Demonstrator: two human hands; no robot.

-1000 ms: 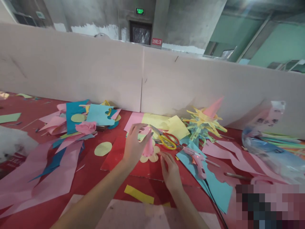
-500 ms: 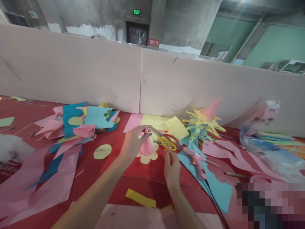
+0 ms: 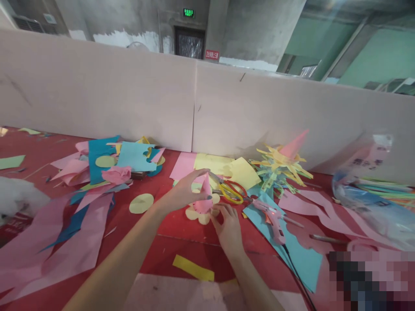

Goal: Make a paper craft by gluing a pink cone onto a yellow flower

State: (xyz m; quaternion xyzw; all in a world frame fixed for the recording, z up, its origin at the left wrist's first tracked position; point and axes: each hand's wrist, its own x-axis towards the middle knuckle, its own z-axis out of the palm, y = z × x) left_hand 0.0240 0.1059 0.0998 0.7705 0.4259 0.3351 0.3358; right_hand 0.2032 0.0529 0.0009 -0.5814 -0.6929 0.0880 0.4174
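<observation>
A pink paper cone (image 3: 205, 199) with its tip up stands on a pale yellow flower-shaped paper (image 3: 192, 214). My left hand (image 3: 185, 191) has its thumb and fingers closed around the upper part of the cone. With fingertips pinched at the flower's right edge, my right hand (image 3: 229, 228) grips a petal beside the cone's base. Just beyond that hand lie scissors (image 3: 238, 200) with red and yellow handles. A pink glue gun (image 3: 275, 224) rests to the right on a light blue sheet (image 3: 303, 263).
Coloured paper scraps (image 3: 138, 156) pile up at the left back. A yellow paper circle (image 3: 142, 203) lies left of my hands. A spiky paper piece with a pink cone (image 3: 293, 144) stands at the right back, near a plastic bag (image 3: 372, 198). Behind rises a pale partition (image 3: 129, 95).
My right hand has moved left and forward from beside the scissors to the flower's edge. The left hand has shifted lower around the cone, which shows more plainly. The view has shifted slightly.
</observation>
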